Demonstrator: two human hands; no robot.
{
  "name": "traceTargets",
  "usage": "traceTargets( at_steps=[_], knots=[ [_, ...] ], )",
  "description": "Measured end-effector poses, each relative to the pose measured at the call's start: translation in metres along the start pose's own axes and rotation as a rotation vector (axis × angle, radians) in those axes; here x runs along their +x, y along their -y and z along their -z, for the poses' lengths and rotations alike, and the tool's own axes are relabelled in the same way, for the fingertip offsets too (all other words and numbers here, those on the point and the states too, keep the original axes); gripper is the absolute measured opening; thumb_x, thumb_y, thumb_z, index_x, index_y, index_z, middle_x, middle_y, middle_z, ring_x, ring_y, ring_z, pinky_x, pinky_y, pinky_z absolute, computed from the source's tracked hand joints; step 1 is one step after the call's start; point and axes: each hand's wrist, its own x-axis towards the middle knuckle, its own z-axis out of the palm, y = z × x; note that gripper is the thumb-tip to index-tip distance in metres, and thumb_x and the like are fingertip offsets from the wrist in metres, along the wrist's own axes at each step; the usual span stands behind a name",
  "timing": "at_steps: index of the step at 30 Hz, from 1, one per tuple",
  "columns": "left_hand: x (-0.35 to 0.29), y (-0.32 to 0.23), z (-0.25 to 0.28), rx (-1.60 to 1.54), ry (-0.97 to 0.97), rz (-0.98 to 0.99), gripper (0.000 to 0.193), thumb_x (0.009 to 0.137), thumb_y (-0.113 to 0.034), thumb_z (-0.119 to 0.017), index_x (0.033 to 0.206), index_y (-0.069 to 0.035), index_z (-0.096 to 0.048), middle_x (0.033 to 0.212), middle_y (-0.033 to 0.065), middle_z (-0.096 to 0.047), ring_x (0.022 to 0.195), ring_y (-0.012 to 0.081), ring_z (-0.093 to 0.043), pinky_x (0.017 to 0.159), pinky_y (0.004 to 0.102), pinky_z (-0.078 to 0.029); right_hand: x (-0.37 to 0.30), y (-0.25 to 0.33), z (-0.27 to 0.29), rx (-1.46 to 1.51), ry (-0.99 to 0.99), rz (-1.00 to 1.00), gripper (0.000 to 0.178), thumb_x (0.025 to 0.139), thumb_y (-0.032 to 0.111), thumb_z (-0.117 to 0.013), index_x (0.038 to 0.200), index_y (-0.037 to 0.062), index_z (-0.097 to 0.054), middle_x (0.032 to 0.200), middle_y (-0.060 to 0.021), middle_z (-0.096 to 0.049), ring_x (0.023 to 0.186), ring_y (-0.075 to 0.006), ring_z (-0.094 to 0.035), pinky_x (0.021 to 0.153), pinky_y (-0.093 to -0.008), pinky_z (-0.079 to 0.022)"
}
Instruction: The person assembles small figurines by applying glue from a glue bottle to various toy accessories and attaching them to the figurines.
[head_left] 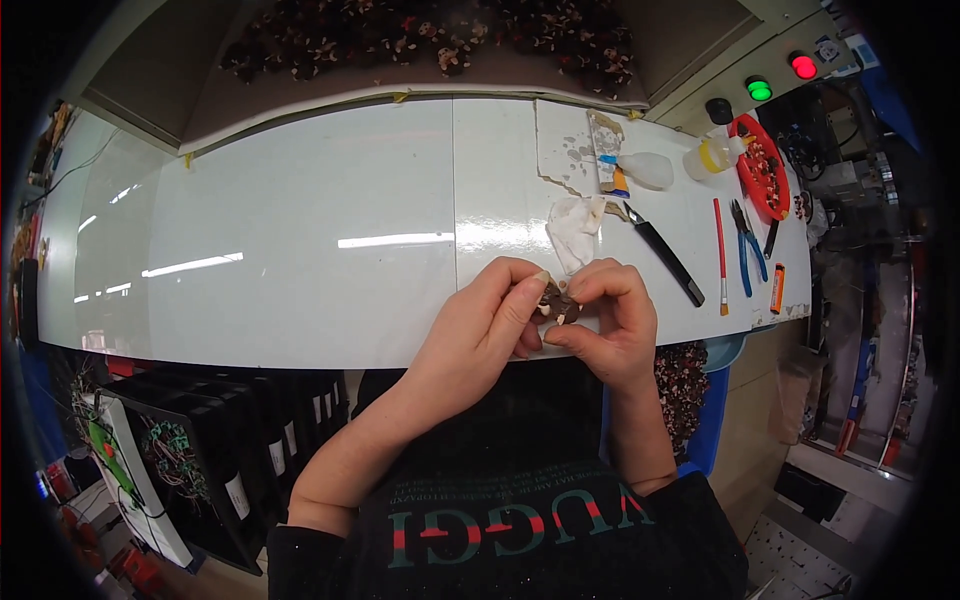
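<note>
My left hand (485,320) and my right hand (618,325) meet at the table's front edge. Between them is a small dark brown piece with cream-coloured bits (561,306), pinched by the fingers of both; its exact kind cannot be made out. Part of it is covered by my fingertips. Just beyond the hands lies a crumpled white tissue (575,230). A black-handled craft knife (665,255) rests to the right of the tissue, its blade pointing away from me.
Right of the knife lie a red brush (721,255), blue-handled pliers (750,250) and an orange lighter (777,288). Behind stand a white squeeze bottle (648,170), a yellow-banded bottle (708,158) and a red tray (748,130) of small pieces. A blue bin (708,440) sits below.
</note>
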Motion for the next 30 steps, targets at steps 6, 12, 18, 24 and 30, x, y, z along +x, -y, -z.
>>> traceTargets(
  at_steps=[6,12,18,24,30],
  knots=[
    [0.007,-0.002,-0.001,-0.010,0.013,0.017,0.026,0.102,-0.021,-0.038,0.108,0.000,-0.052,0.084,0.0021,-0.057,0.071,0.0062,-0.053,0.064,0.0210,-0.046,0.003,-0.002,0.006,-0.025,0.000,0.024,0.047,0.068,0.010,-0.084,0.098,0.0050,-0.048,0.094,-0.0066,-0.052,0.087,-0.0155,-0.052,0.080,-0.0265,-0.044],
    [0.008,-0.018,-0.030,-0.097,0.009,-0.149,0.034,0.094,-0.014,-0.055,0.123,0.000,-0.044,0.093,0.0063,-0.054,0.081,0.0092,-0.057,0.072,0.0221,-0.047,0.010,0.018,0.020,-0.126,-0.087,0.040,0.036,0.068,0.006,-0.081,0.095,0.0052,-0.056,0.089,-0.0070,-0.058,0.078,-0.0172,-0.061,0.069,-0.0278,-0.052],
    [0.012,-0.030,-0.041,-0.071,-0.066,-0.081,0.042,0.089,-0.008,-0.060,0.127,-0.002,-0.042,0.096,0.0041,-0.051,0.082,0.0071,-0.052,0.071,0.0210,-0.046,0.022,0.039,0.040,-0.232,0.084,0.121,0.038,0.071,0.010,-0.078,0.102,0.0048,-0.056,0.100,-0.0102,-0.058,0.093,-0.0277,-0.058,0.081,-0.0346,-0.049],
    [0.011,-0.026,-0.029,-0.027,-0.054,-0.054,0.040,0.089,-0.007,-0.061,0.125,-0.002,-0.044,0.096,0.0035,-0.050,0.081,0.0061,-0.052,0.068,0.0203,-0.045,0.056,0.042,0.102,-0.592,-0.294,-0.017,0.025,0.080,0.005,-0.068,0.102,0.0015,-0.059,0.093,-0.0076,-0.056,0.074,-0.0138,-0.056,0.067,-0.0256,-0.046],
    [0.012,-0.005,-0.012,0.001,-0.040,-0.112,0.043,0.088,-0.009,-0.065,0.125,-0.002,-0.044,0.094,0.0057,-0.056,0.077,0.0072,-0.056,0.066,0.0217,-0.047,0.093,0.002,0.113,-0.879,-0.151,-0.123,0.029,0.088,0.020,-0.062,0.112,0.0034,-0.060,0.108,-0.0111,-0.057,0.074,-0.0193,-0.056,0.071,-0.0299,-0.047]
  ],
)
